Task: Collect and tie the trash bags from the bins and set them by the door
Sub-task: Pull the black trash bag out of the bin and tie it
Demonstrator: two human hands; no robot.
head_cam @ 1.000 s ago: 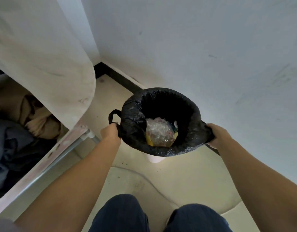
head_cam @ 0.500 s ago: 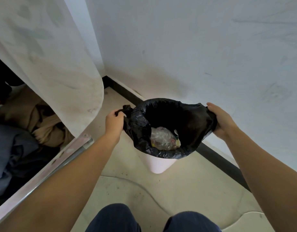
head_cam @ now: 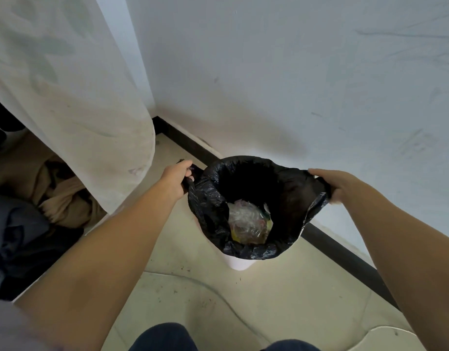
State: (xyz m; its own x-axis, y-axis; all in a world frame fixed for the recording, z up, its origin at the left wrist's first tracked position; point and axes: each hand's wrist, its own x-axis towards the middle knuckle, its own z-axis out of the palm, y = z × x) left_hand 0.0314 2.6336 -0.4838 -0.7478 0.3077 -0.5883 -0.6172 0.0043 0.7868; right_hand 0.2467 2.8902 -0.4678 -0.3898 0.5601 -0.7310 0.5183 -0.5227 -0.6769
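Against the foot of the pale scuffed wall (head_cam: 294,72), where the dark baseboard strip (head_cam: 345,252) meets the cream tile floor (head_cam: 269,300), we see a small white plastic bin (head_cam: 237,264), of which only the lower part shows beneath a crinkled black plastic trash bag (head_cam: 210,211). We note that the bag's mouth gapes wide open above the bin, and inside it, low down, lies a clear crumpled plastic wrapper with yellow and reddish scraps (head_cam: 247,221).

We hold the bag from both sides. To the left of the bin, our left hand (head_cam: 174,179) has its fingers curled round a twisted black handle loop of the bag, the knuckles turned toward the wall. To the right of the bin, our right hand (head_cam: 337,184) grips the opposite edge of the bag, the fingers folded over the bunched plastic so that the fingertips are hidden from us. Both bare forearms reach in from the near edge of the view.

Farther left of the bin hangs a white sheer curtain with a faint leaf pattern (head_cam: 73,110), its lower hem ending above the floor. Beyond the curtain, still farther left of the bin, we make out a heap of tan and dark blue fabric (head_cam: 41,198). Nearest to us, below the bin in the view, appear two knees in dark blue trousers (head_cam: 162,336).
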